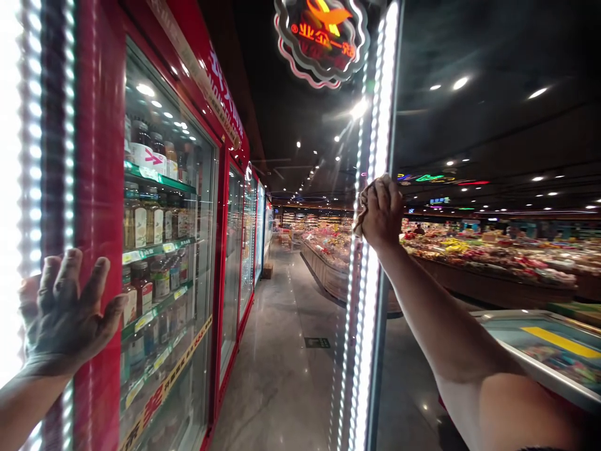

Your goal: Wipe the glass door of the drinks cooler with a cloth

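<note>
My left hand (66, 310) lies flat with fingers spread against the lit frame of a red cooler (101, 207) at the left. My right hand (381, 212) is closed on a crumpled cloth (362, 210) and presses it against the edge of an open glass door (382, 300), beside its strip of white LEDs. The door stands ajar in front of me, its glass stretching to the right.
Bottles (145, 222) fill the shelves behind the red cooler's glass. More coolers run down the left side of a shiny grey aisle (282, 351). Produce counters (483, 263) lie beyond the door, a chest freezer (539, 351) sits at the right, and a neon sign (322, 37) hangs overhead.
</note>
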Demonstrator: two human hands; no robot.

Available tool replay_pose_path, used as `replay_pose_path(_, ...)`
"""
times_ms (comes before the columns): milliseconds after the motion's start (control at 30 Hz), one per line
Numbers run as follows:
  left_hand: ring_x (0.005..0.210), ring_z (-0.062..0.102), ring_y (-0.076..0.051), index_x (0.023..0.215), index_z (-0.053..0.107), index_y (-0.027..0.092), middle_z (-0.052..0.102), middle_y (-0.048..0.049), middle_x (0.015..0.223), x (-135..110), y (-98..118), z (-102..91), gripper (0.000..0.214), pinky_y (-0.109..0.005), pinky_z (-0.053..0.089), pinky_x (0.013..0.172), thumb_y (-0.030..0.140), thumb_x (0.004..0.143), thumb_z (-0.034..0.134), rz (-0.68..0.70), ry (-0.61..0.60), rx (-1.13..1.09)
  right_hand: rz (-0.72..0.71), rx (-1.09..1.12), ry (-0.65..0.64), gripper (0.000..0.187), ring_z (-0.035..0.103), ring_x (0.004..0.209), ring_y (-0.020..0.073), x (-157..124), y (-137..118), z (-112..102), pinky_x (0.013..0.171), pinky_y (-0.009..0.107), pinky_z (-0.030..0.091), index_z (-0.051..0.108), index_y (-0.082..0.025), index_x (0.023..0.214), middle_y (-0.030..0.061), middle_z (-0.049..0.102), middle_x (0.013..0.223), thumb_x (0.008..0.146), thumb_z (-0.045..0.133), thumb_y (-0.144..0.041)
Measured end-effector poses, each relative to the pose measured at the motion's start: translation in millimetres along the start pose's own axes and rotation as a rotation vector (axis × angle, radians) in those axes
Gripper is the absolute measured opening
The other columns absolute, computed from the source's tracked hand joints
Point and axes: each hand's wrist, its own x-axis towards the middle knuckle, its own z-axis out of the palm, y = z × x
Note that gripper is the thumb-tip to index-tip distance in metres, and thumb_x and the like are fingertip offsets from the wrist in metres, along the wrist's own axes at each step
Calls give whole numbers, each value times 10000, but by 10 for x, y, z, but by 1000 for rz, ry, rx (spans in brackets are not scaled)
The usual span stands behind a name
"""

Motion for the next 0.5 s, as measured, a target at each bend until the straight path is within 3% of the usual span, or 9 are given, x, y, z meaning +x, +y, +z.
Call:
replay_pose_path(100,1568,57,-340,1597,122,469,22,100,1698,15,23,-18,758,-614,136,1241,506,917,456,125,23,50,1,28,34,454,342,1495,279,-252,-104,-40,1222,533,334,532,-155,1450,156,544,1497,1031,370,-223)
replay_pose_path(167,1567,61,-341,1588,90,503,9,115,1697,20,57,-35,747,-633,134,1234,502,930,444,110,11,68,-19,59,20,445,365,1484,288,-303,-163,-41,1210,552,345,545,-139,1427,178,548,1484,1028,373,-232)
replay_pose_path(367,1567,90,-331,1601,141,448,61,48,1706,7,62,-24,716,-610,102,1241,474,951,441,116,47,72,44,238,115,463,390,1464,293,-61,-551,101,1211,613,301,549,-134,1393,187,545,1480,995,320,-193)
replay_pose_path(433,1567,96,-327,1598,157,450,80,39,1705,4,38,-10,710,-610,77,1242,468,951,449,129,67,66,19,270,80,486,348,1494,279,-121,-709,83,1235,610,261,493,-160,1449,167,487,1538,996,329,-216)
replay_pose_path(500,1567,98,-327,1598,158,451,90,25,1705,3,14,-2,711,-618,66,1239,461,952,456,145,73,73,-115,290,-21,492,310,1520,278,-214,-772,34,1251,608,234,466,-174,1475,144,451,1572,1000,377,-268)
